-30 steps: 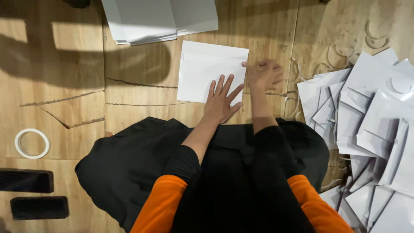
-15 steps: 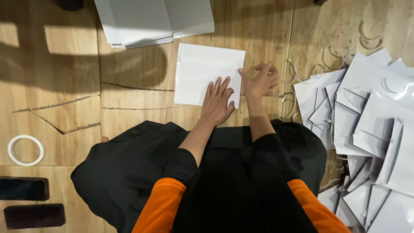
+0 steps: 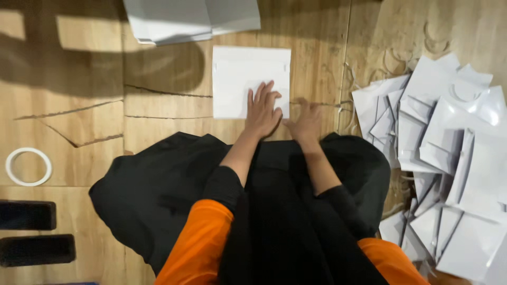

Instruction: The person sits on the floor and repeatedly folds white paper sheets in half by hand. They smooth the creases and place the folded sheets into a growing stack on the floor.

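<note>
Head view looks straight down on a person seated on a wooden floor (image 3: 158, 105), black cloth (image 3: 153, 190) spread over the lap. Taking the white folded paper sheet (image 3: 237, 74) as the landmark and going from near to far: nearest the viewer, both forearms in black-and-orange sleeves reach forward over the lap to the sheet's near edge.

Left hand (image 3: 262, 112) lies flat on the sheet's near right part, palm down, fingers (image 3: 260, 95) spread and pointing away from the body. Right hand (image 3: 305, 122) is blurred; it sits on bare floor just off the sheet's near right corner, and I cannot tell whether its fingers are spread or curled, nor whether they touch the paper.

So the sheet lies ahead of and to the left of the right hand, under the left one; the left hand is plainly the nearer. Its long axis runs left to right, across the line of the forearms.

Right of the sheet, well apart, is a loose heap of white folded paper pieces (image 3: 449, 158). Left of it, well apart, lie a white tape ring (image 3: 28, 167) and two dark flat blocks (image 3: 31, 232). Beyond its far edge rests a stack of white sheets (image 3: 190, 18).
</note>
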